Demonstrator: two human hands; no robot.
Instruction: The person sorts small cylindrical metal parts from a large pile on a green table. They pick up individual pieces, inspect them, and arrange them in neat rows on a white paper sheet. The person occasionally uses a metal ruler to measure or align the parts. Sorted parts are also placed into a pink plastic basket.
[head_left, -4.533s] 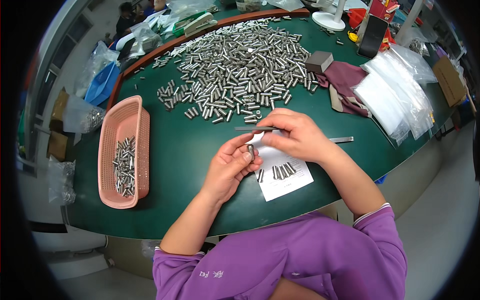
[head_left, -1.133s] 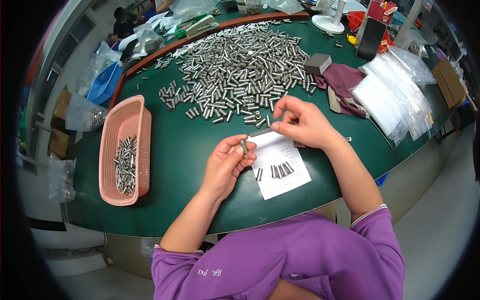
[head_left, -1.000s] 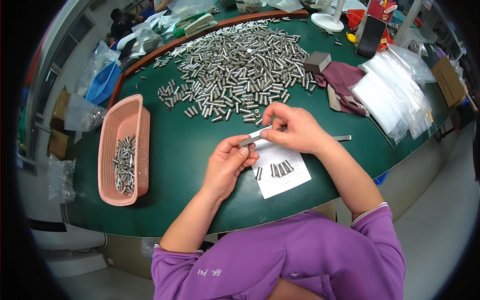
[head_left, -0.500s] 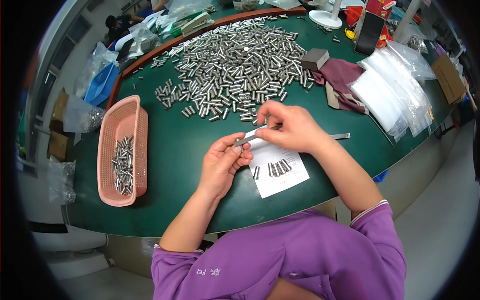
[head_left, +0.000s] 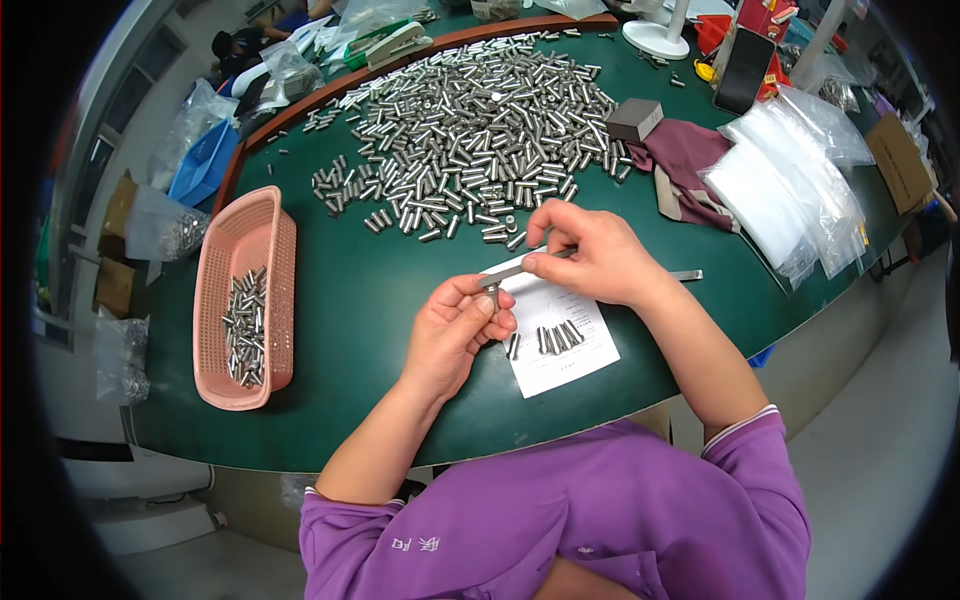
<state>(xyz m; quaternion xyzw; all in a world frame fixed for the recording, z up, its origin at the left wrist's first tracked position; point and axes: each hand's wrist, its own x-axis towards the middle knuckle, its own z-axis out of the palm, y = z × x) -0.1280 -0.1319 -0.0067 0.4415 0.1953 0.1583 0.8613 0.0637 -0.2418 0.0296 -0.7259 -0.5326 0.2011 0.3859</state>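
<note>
The pin [head_left: 494, 292] pinched in the left hand [head_left: 455, 330] is mostly covered by the fingertips; its shape is too small to tell. The thin tool [head_left: 510, 271] runs under the right hand [head_left: 595, 255], its middle hidden by the palm, with only an end [head_left: 686, 275] showing right of the wrist. The print on the paper [head_left: 565, 345] below both hands is too small to make out. Far beyond the hands, the bags [head_left: 800, 180] and phone [head_left: 742, 70] smear toward the rim.
</note>
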